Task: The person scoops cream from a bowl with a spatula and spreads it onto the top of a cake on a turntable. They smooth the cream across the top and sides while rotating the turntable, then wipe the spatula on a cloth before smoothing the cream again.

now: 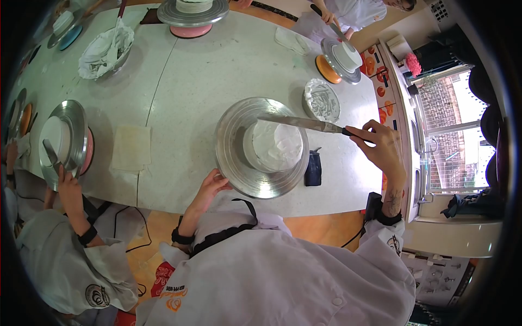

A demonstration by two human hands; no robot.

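A round cake form with white cream on top sits on a silver turntable in front of me. My right hand grips the black handle of a long metal spatula, whose blade lies over the far edge of the cream. At the turntable's near left rim is my left hand, fingertips against the edge and fingers somewhat spread, holding nothing. Right of the turntable lies a small dark blue cloth item. A bowl smeared with white cream stands beyond the blade.
At the left, a co-worker's hand holds a spatula against a white cake on another turntable. Another person works at the top right turntable. A cream-filled bowl and a folded cloth rest on the table.
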